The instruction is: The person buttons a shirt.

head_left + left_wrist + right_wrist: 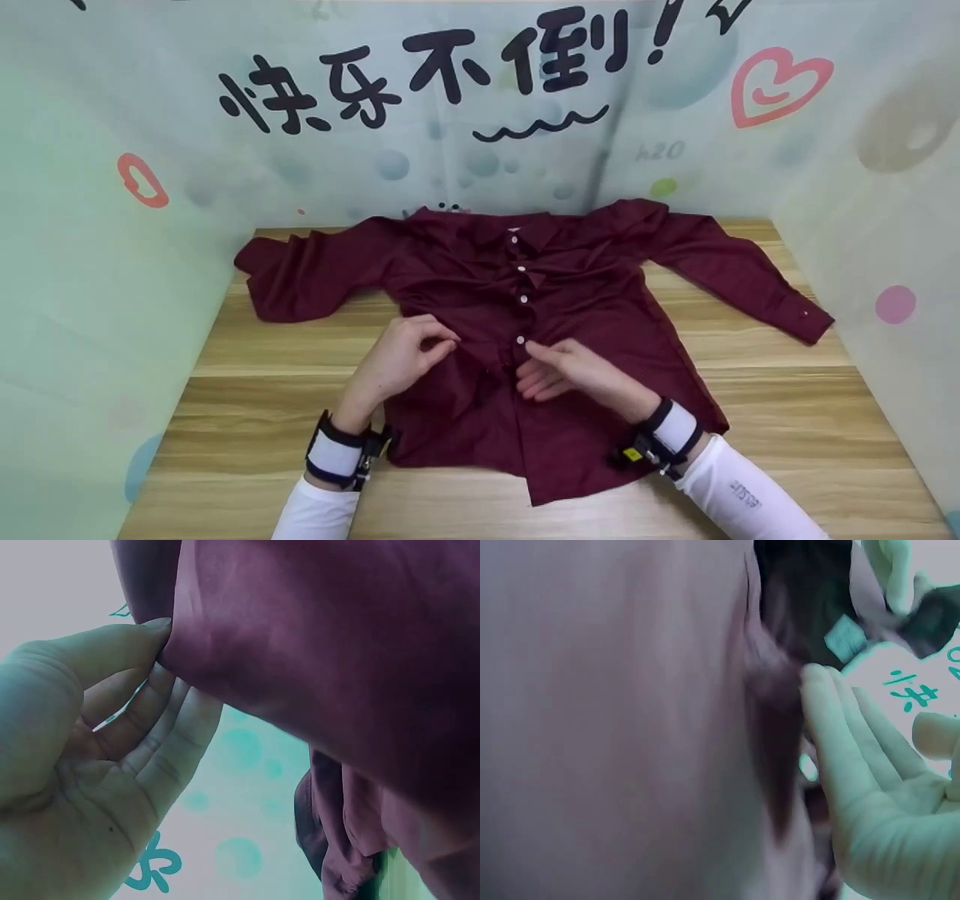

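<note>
A maroon button-up shirt (pixel 600 307) lies front side up, its sleeves spread to both sides. White buttons run down its middle. My left hand (pixel 397 356) is over the shirt's left front; in the left wrist view its thumb and fingers pinch an edge of the maroon cloth (pixel 300 637). Beside the lowest visible white button (pixel 520 340), my right hand (pixel 581 375) has its fingers extended along the front opening. In the right wrist view, straight fingertips (pixel 817 679) meet the cloth near the opening, where a pale label (pixel 845 637) shows inside.
Beneath the shirt is a wood-grain table (pixel 247 427). Pale printed curtains (pixel 480 172) with black writing and hearts stand behind it and on both sides. The right cuff (pixel 806 322) lies near the table's right edge.
</note>
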{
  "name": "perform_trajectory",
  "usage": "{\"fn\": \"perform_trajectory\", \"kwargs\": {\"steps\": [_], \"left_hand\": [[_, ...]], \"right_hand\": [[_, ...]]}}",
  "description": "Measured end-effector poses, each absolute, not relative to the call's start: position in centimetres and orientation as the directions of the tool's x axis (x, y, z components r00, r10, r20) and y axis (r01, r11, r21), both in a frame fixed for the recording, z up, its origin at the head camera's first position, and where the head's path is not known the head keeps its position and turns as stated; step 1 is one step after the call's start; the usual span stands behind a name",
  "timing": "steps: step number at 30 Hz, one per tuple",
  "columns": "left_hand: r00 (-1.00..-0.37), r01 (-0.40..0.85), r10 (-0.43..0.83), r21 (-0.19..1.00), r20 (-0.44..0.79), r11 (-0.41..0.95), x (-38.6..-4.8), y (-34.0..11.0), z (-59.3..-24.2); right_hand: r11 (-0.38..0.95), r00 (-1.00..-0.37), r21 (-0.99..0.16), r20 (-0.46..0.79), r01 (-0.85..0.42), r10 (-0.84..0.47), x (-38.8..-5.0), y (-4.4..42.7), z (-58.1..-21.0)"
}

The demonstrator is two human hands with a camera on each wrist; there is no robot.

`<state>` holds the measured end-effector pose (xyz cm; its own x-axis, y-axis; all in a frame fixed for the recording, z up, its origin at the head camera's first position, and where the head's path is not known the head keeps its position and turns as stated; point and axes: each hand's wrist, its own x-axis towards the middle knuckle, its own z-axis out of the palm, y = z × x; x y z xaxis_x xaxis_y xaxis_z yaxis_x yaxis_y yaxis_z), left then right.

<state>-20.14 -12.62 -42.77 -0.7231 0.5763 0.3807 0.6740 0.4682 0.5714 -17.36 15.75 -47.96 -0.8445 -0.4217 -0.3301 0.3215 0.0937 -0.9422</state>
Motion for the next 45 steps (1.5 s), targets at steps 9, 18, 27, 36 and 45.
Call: {"fn": "perform_trajectory", "kwargs": {"steps": [9, 18, 27, 36, 45], "left_hand": [[-0.677, 0.702, 0.654, 0.564, 0.338, 0.435, -19.5, -12.4, -42.3], [-0.554, 0.746, 0.831, 0.478, 0.057, 0.464, -18.1, -10.7, -43.5], [-0.581, 0.675, 0.811, 0.511, -0.076, 0.532, -18.3, -9.9, -44.4], [-0.752, 0.576, 0.654, 0.562, 0.081, 0.594, -20.6, -9.3, -43.5], [-0.843, 0.449, 0.531, 0.648, 0.081, 0.615, -21.2, -8.4, -45.1]], "right_hand": [[-0.178, -0.766, -0.805, -0.435, 0.567, -0.474, -18.0, 13.4, -49.7], [-0.413, -0.856, -0.783, -0.279, 0.466, -0.436, -18.7, 12.7, -49.8], [-0.235, -0.886, -0.888, -0.301, 0.395, -0.354, -18.4, 12.3, -49.5], [-0.177, -0.926, -0.926, -0.286, 0.333, -0.244, -18.7, 12.3, -49.0], [-0.141, -0.943, -0.946, -0.260, 0.292, -0.205, -18.9, 12.0, -49.0]]}}
